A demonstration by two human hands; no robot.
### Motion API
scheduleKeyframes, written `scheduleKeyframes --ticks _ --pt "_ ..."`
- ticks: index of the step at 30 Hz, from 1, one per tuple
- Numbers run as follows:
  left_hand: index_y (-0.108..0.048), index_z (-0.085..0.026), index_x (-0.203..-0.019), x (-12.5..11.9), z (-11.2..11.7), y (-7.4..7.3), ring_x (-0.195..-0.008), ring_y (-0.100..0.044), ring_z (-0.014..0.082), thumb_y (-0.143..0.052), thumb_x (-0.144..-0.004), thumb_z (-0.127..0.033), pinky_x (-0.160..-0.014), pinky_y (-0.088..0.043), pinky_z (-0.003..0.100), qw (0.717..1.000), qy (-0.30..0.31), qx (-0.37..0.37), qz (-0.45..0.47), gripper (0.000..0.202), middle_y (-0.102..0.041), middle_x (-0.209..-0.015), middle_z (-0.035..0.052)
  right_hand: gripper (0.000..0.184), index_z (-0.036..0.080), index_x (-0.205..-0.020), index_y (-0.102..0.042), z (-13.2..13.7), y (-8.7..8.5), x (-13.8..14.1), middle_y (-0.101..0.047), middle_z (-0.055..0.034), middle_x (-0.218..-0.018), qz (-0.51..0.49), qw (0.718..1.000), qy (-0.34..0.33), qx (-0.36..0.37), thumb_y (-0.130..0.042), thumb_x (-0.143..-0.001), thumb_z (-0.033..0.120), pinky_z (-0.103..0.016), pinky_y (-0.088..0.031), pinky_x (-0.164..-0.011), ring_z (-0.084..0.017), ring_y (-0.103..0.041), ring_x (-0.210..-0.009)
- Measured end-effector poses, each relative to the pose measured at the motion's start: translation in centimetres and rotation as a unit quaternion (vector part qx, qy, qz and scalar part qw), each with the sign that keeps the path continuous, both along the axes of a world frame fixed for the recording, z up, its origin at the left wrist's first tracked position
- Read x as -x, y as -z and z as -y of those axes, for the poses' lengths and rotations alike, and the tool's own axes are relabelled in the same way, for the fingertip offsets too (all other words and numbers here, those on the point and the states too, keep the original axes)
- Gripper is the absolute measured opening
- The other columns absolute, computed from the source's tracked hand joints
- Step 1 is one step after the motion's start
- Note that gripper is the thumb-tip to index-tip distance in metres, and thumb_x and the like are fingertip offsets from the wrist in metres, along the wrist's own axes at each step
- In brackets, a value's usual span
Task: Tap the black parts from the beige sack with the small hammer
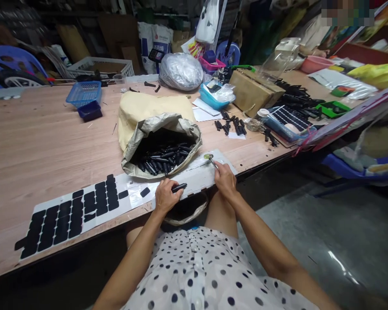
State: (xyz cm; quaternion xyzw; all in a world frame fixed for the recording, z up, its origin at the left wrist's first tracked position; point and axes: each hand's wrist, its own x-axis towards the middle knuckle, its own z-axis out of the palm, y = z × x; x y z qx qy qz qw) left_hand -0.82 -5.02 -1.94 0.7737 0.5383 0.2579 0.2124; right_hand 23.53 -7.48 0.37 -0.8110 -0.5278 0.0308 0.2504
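Note:
My left hand (165,196) is closed around a black, tapered, handle-like piece (179,187), held over the front edge of the table. In my right hand (225,178) is a thin stick-like tool (214,163). Its tip is at a small yellow-green patch (208,156) on a white board (194,177); whether the two are joined I cannot tell. Just beyond my left hand, an open sack (158,105) lies on its side, with many similar black pieces (163,159) inside. Left of it, a white sheet (126,203) carries rows of black rounded stickers (63,219).
Loose black pieces (237,125) lie right of the sack, near a cardboard box (254,90) and a light-blue basin (215,97). Blue baskets (86,92) stand at the back left. Below the table edge, another open bag (189,217) hangs at my lap. Another person's hand (320,52) shows far right.

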Motion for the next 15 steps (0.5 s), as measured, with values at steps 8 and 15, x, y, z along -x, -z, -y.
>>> scheduleKeyframes --ticks 8,15 --pt "-0.069 -0.025 -0.084 0.7 -0.2 0.4 -0.083 -0.060 0.0206 -0.070 -0.084 -0.029 -0.078 -0.049 0.032 0.999 0.026 -0.016 0.011 0.004 -0.065 -0.083 0.0016 0.044 0.021 -0.129 -0.069 -4.7 1.0 -1.3 -0.061 -0.0158 -0.103 0.102 0.991 0.049 0.066 -0.040 -0.095 0.016 -0.034 -0.039 -0.075 -0.027 -0.052 -0.096" --pt "-0.068 -0.026 -0.106 1.6 4.1 1.5 -0.086 -0.066 0.0219 -0.048 -0.100 -0.039 -0.078 -0.052 0.035 0.956 0.261 -0.098 0.092 0.025 -0.072 -0.097 0.0065 0.043 0.018 -0.130 -0.065 -4.9 1.4 -0.7 -0.059 -0.0178 -0.107 0.127 0.989 0.052 0.060 -0.041 -0.095 0.017 -0.037 -0.037 -0.078 -0.029 -0.049 -0.100"
